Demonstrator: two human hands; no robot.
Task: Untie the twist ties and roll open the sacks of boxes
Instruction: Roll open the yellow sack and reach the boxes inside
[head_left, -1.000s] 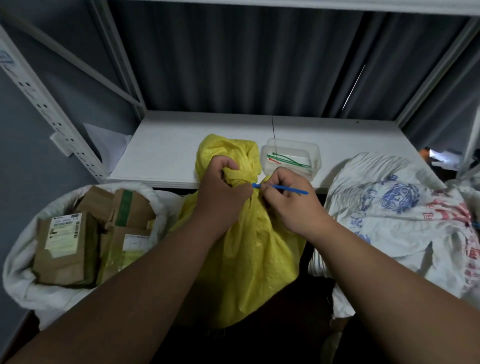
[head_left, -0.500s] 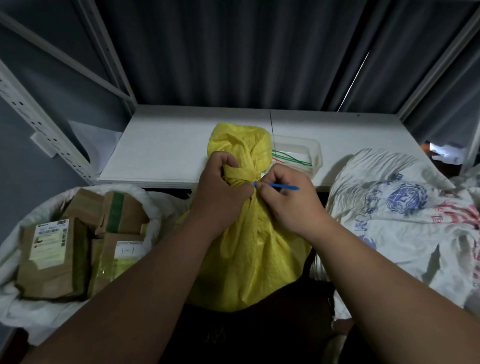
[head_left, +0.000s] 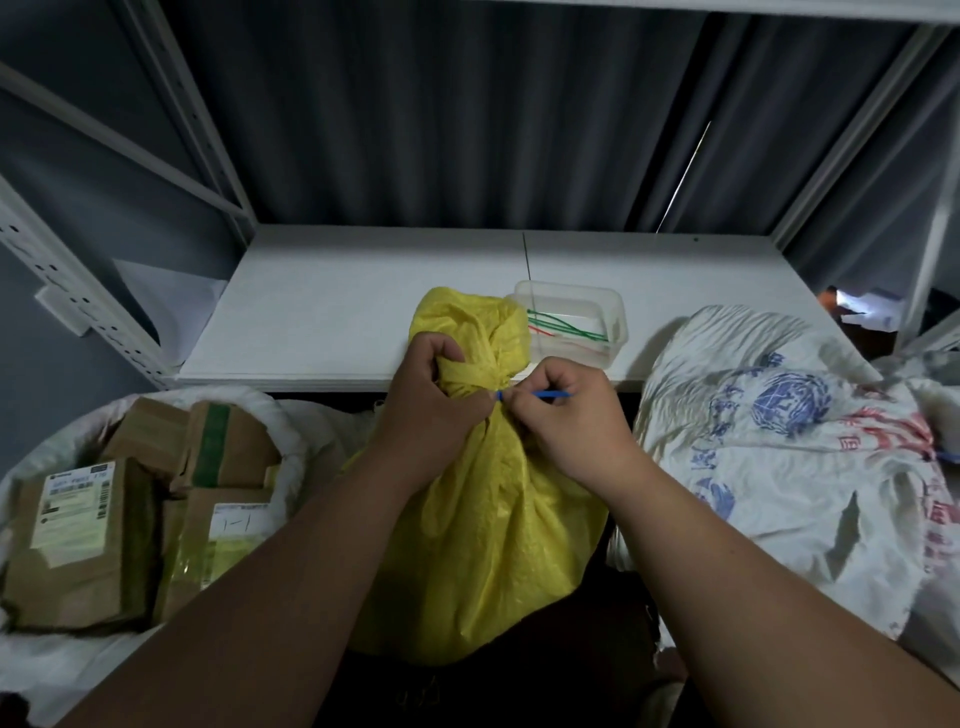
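Observation:
A tied yellow sack (head_left: 493, 519) stands in the middle, just in front of the shelf edge. My left hand (head_left: 431, 410) grips its bunched neck. A blue twist tie (head_left: 545, 395) wraps that neck, and its free end sticks out to the right. My right hand (head_left: 566, 421) pinches the tie close to the neck. On the left a white sack (head_left: 291, 441) is rolled open and shows several brown cardboard boxes (head_left: 78, 540). On the right lies a closed white sack with blue and red print (head_left: 779, 447).
A clear plastic tub (head_left: 613, 312) holding green and red twist ties sits on the white shelf board (head_left: 337, 312) behind the yellow sack. Grey shelf uprights (head_left: 67, 280) stand to the left and right. A dark curtain hangs behind.
Both hands keep their hold on the neck and the tie. The yellow sack stands more upright than a second ago, and the tie's free end looks shorter.

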